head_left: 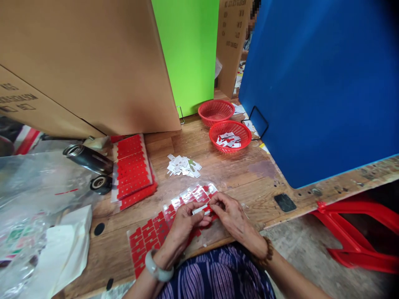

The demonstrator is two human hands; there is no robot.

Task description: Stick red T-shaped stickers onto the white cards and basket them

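Observation:
My left hand [187, 220] pinches a small white flat piece [201, 209] between thumb and fingers. My right hand [229, 211] is closed at its right end, with fingertips on a small red sticker [209, 209] that meets the white piece. Under both hands lies a clear sheet of red die-cut stickers [149, 236], with some cells at its upper right bare of red. Beyond the hands, a loose pile of white flat pieces [182, 165] rests on the wooden table [168, 143].
A red basket [230, 147] holds more white pieces; another red basket [215, 106] stands behind it. At left are stacked red sticker sheets [132, 166], a dark thermos [89, 160], its lid [101, 184] and plastic bags [28, 182]. Cardboard, green and blue panels [311, 91] enclose the table.

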